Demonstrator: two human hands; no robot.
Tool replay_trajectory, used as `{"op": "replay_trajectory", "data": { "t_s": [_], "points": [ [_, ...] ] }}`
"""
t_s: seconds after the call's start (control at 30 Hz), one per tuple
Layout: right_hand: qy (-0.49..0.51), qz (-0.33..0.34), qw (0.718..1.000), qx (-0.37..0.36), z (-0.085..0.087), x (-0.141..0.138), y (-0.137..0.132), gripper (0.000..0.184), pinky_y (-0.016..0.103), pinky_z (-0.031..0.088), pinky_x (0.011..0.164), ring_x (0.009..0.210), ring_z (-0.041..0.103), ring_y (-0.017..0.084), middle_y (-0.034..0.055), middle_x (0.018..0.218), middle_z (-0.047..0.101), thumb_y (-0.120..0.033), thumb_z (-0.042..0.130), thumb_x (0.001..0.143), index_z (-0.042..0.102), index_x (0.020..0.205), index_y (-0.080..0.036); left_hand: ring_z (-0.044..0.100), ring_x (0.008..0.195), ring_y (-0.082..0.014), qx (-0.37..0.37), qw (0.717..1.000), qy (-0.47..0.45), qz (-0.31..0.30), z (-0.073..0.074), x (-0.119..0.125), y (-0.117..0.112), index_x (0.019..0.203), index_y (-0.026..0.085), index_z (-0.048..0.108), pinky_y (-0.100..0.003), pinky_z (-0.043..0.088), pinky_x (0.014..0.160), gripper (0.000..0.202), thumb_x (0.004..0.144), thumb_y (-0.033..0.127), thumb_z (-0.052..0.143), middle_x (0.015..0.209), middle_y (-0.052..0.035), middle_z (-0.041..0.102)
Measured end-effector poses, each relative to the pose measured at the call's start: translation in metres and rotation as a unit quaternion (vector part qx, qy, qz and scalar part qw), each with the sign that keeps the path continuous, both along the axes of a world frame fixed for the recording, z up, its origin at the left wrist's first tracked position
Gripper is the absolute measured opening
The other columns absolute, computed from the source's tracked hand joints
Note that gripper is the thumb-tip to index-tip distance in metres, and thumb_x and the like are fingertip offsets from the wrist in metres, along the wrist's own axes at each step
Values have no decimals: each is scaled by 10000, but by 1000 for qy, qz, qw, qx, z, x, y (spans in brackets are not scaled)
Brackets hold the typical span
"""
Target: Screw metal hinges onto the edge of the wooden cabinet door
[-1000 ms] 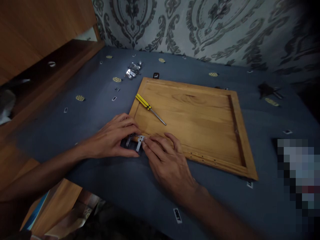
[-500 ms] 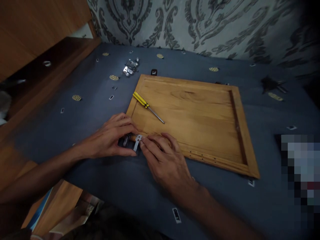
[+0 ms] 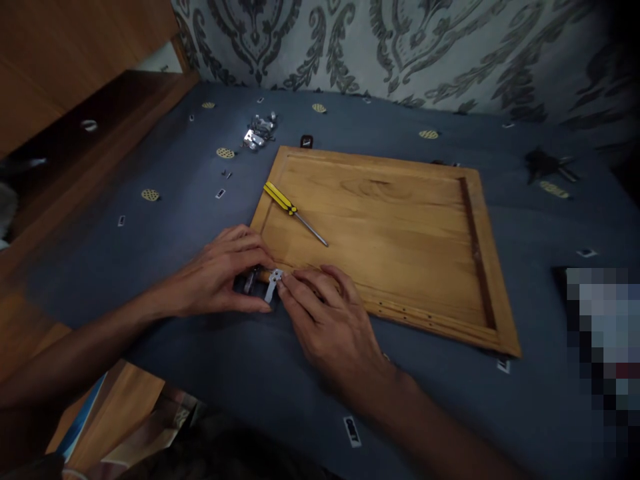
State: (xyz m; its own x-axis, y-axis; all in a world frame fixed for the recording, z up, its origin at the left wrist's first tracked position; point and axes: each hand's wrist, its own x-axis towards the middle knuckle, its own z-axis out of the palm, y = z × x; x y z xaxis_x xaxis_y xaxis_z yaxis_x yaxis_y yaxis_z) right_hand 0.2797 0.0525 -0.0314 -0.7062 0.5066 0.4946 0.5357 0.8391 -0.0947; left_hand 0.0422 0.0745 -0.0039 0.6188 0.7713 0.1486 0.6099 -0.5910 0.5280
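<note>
A framed wooden cabinet door [image 3: 380, 220] lies flat on a dark blue patterned cloth. At its near left corner sits a silver metal hinge [image 3: 273, 281], overlapping the frame's edge. My left hand [image 3: 227, 270] curves around the hinge, thumb by its lower end and fingers on the door's corner. My right hand [image 3: 330, 313] pinches the hinge's right side with its fingertips, the palm low over the near frame edge. Across the door's left part rests a yellow and black screwdriver [image 3: 295, 212], its tip toward me. Several small dark holes show along the near frame edge.
A pile of metal hinges [image 3: 260, 131] lies beyond the door's far left corner, with small screws [image 3: 227, 175] nearer. A black object [image 3: 547, 165] sits at the far right. Wooden furniture [image 3: 90, 53] borders the left; a patterned wall [image 3: 380, 47] stands behind.
The view has shifted very slightly. Both hands keep their place at the hinge, and the screwdriver and door have not moved.
</note>
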Motion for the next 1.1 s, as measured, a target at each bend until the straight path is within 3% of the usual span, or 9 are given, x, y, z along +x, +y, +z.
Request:
{"op": "replay_trajectory", "data": {
  "t_s": [0.37, 0.6, 1.1],
  "points": [
    [2, -6, 1000, 14, 0, -3, 0, 317, 443, 466, 1023, 1048, 625, 229, 65, 1125, 773, -71, 472, 982, 743, 1127, -149, 532, 995, -217, -5, 1000, -7, -1, 3, 1, -1, 1054, 173, 647, -359, 391, 925, 422, 873, 549, 701, 1034, -64, 643],
    [6, 7, 1000, -1, 0, -2, 0, 271, 455, 450, 1030, 1057, 629, 253, 79, 1127, 765, -66, 574, 941, 726, 1159, -115, 529, 1006, -216, -15, 1000, 2, 0, 5, 2, -1, 1037, 171, 647, -364, 391, 936, 426, 864, 555, 708, 1031, -64, 640],
    [3, 9, 1000, 12, -1, -1, 3, 267, 449, 446, 1023, 1059, 626, 236, 69, 1117, 772, -69, 530, 968, 733, 1131, -132, 539, 990, -216, -20, 1000, 2, 8, 4, 3, -1, 1030, 177, 649, -365, 399, 923, 427, 857, 562, 713, 1019, -60, 647]
  ]
}}
